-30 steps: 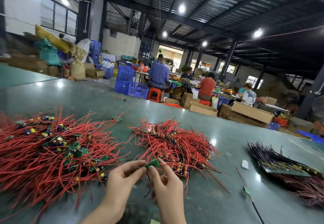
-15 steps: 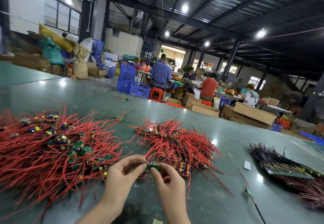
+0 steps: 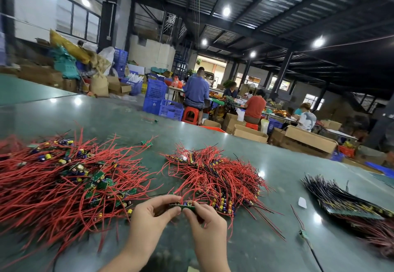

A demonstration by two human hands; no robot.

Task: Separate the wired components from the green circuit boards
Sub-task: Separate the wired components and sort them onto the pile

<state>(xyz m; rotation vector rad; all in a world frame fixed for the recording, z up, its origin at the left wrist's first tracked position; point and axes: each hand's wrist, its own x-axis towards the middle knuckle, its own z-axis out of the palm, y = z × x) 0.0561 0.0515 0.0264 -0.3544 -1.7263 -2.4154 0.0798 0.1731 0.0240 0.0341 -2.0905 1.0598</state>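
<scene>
Both hands met low over the near edge of the glossy grey-green table (image 3: 266, 186), and between them sat one small green circuit board (image 3: 185, 205) studded with blue and yellow cylindrical parts. The left hand (image 3: 149, 214) had its grip pinched on the board's left end, thumb below and forefinger curled over the top; the right hand (image 3: 207, 220) pinched the right end the same way, its other fingers folded in toward the palm. The board was held clear of the table, just in front of the middle heap of red wires with small capacitors (image 3: 213, 175), whose nearest strands ran up beside the fingers. To the left spread a much larger tangle of red-wired green boards (image 3: 64, 182), reaching out of view. Well apart on the right lay a neat bundle of dark wired panels (image 3: 345, 199), with a small white paper scrap (image 3: 302, 202) and a single loose wired board (image 3: 303, 233) lying between it and the hands. Far across the floor, seated workers (image 3: 196, 92) bent over another table among blue plastic crates (image 3: 156, 94) and brown cardboard boxes (image 3: 309, 139).
</scene>
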